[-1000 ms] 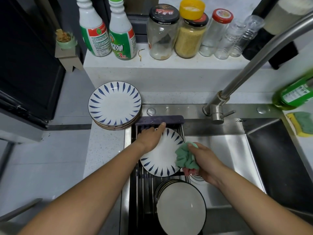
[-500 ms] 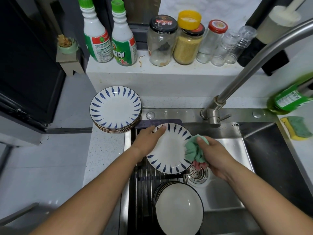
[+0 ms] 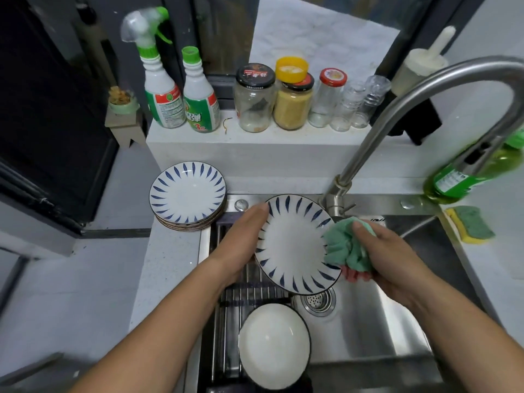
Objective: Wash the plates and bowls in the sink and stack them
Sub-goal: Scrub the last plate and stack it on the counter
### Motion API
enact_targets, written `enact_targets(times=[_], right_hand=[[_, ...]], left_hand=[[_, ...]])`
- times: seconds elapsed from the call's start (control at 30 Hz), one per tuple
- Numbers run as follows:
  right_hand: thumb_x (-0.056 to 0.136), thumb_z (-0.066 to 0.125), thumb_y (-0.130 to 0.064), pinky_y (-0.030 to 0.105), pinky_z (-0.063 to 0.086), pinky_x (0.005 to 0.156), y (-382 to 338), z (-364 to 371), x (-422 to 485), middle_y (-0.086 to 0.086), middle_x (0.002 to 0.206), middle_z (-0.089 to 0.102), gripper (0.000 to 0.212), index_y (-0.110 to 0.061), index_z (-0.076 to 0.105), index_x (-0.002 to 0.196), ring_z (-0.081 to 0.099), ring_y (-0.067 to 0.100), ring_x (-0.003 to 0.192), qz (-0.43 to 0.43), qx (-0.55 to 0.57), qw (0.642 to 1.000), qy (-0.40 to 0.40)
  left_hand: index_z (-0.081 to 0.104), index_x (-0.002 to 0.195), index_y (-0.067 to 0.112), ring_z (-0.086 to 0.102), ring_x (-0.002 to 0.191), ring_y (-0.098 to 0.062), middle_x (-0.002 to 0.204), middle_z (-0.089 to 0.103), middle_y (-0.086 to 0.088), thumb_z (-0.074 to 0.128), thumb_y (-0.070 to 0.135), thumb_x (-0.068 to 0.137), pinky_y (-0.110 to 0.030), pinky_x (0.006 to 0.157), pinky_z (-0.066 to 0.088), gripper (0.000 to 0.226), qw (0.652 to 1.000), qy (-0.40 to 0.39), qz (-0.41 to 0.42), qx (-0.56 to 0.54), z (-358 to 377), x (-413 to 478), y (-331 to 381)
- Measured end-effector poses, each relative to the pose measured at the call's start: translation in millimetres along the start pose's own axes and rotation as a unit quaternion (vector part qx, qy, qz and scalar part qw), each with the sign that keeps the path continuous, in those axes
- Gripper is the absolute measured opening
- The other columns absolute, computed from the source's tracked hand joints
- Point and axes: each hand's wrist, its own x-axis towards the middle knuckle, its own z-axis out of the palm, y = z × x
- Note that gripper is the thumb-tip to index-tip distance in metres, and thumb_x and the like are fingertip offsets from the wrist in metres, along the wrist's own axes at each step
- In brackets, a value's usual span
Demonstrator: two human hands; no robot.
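Between the hands, over the sink (image 3: pixel 368 336), holding the plate (image 3: pixel 292 245) by its left rim in the left hand (image 3: pixel 241 239) and rubbing its right rim with the cloth (image 3: pixel 346 248) bunched in the right hand (image 3: pixel 388 251), now lifted nearer the tap (image 3: pixel 397 114) than before, so likely almost ready for the pile (image 3: pixel 187 194) beyond the left hand.

two cleaner bottles (image 3: pixel 163 100) (image 3: pixel 201 106), three lidded jars (image 3: pixel 253 106) (image 3: pixel 292 109) (image 3: pixel 326 100), one sponge (image 3: pixel 473 225), one cloth (image 3: pixel 346 245), one sink (image 3: pixel 368 321).
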Motion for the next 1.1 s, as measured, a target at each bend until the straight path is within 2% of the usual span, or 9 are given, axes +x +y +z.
enact_targets(times=[0.2,0.37,0.47,0.57,0.67,0.73,0.87,0.97,1.1], right_hand=[[0.108,0.039,-0.03,0.036,0.035,0.053,-16.0,-60.1,-38.8,0.038,0.083,0.065,0.036,-0.006,0.064,0.106,0.056,0.038,0.062,-0.057,0.044,0.997,0.003],[0.106,0.045,-0.028,0.056,0.042,0.066,-13.1,-119.3,-58.9,0.031,0.075,0.066,0.029,-0.014,0.067,0.092,0.058,0.041,0.062,-0.114,0.073,0.988,0.075],[0.106,0.043,-0.023,0.033,0.046,0.044,-18.5,-158.1,-71.7,0.021,0.068,0.065,0.024,-0.01,0.062,0.099,0.059,0.027,0.048,-0.15,0.04,0.983,0.1],[0.107,0.04,-0.021,0.018,0.032,0.032,-23.7,-197.0,-83.1,0.016,0.062,0.06,0.025,-0.007,0.06,0.101,0.049,0.014,0.033,-0.164,0.03,0.982,0.09],[0.107,0.042,-0.024,0.021,0.033,0.035,-23.1,-222.5,-79.0,0.016,0.063,0.06,0.026,-0.007,0.061,0.102,0.05,0.022,0.038,-0.172,0.044,0.981,0.074],[0.107,0.042,-0.026,0.023,0.033,0.038,-20.9,-235.6,-74.3,0.021,0.061,0.058,0.029,-0.004,0.059,0.107,0.048,0.024,0.039,-0.184,0.026,0.981,0.051],[0.106,0.043,-0.024,0.022,0.033,0.035,-28.6,-248.6,-79.4,0.021,0.062,0.055,0.024,-0.008,0.059,0.112,0.047,0.022,0.037,-0.205,0.012,0.978,0.028],[0.105,0.047,-0.023,0.027,0.037,0.041,-34.7,-247.5,-86.0,0.019,0.07,0.056,0.02,-0.013,0.062,0.112,0.048,0.023,0.048,-0.234,-0.013,0.972,0.011],[0.102,0.054,-0.028,0.032,0.048,0.073,-38.7,-232.0,-81.9,-0.002,0.096,0.066,0.019,-0.034,0.066,0.115,0.062,0.018,0.08,-0.35,-0.134,0.927,0.018]], left_hand=[[0.076,0.089,0.044,0.068,0.115,-0.012,0.109,0.077,0.012,0.037,0.044,0.108,-0.039,0.107,0.049,0.043,0.996,0.066,0.054,0.015,49.4,-33.5,11.0],[0.069,0.102,0.031,0.062,0.099,0.008,0.107,0.071,0.016,0.033,0.027,0.111,-0.013,0.086,0.047,0.037,0.983,0.104,0.126,0.08,112.8,-65.7,18.3],[0.067,0.105,0.031,0.059,0.098,0.013,0.106,0.067,0.022,0.034,0.026,0.112,0.003,0.075,0.039,0.034,0.974,0.132,0.156,0.098,147.0,-79.7,24.6],[0.061,0.102,0.036,0.055,0.093,0.022,0.098,0.06,0.031,0.034,0.026,0.113,0.007,0.072,0.033,0.032,0.962,0.157,0.183,0.129,182.9,-95.7,36.4],[0.061,0.106,0.041,0.055,0.102,0.017,0.106,0.062,0.028,0.035,0.035,0.111,-0.002,0.081,0.037,0.028,0.946,0.181,0.2,0.179,205.0,-100.0,41.7],[0.056,0.096,0.04,0.053,0.09,0.014,0.099,0.061,0.023,0.033,0.039,0.111,-0.004,0.08,0.035,0.028,0.936,0.194,0.204,0.209,217.4,-103.9,46.2],[0.058,0.099,0.019,0.053,0.09,-0.013,0.095,0.062,0.006,0.033,0.04,0.111,-0.015,0.081,0.039,0.035,0.907,0.213,0.239,0.274,239.0,-115.3,57.3],[0.057,0.092,0.024,0.054,0.085,-0.012,0.089,0.061,0.007,0.033,0.042,0.11,-0.02,0.08,0.041,0.035,0.89,0.226,0.249,0.308,249.2,-120.3,61.6],[0.052,0.077,0.029,0.052,0.076,-0.003,0.077,0.056,0.013,0.034,0.038,0.111,-0.031,0.073,0.041,0.039,0.911,0.22,0.243,0.251,263.8,-124.1,61.2]])
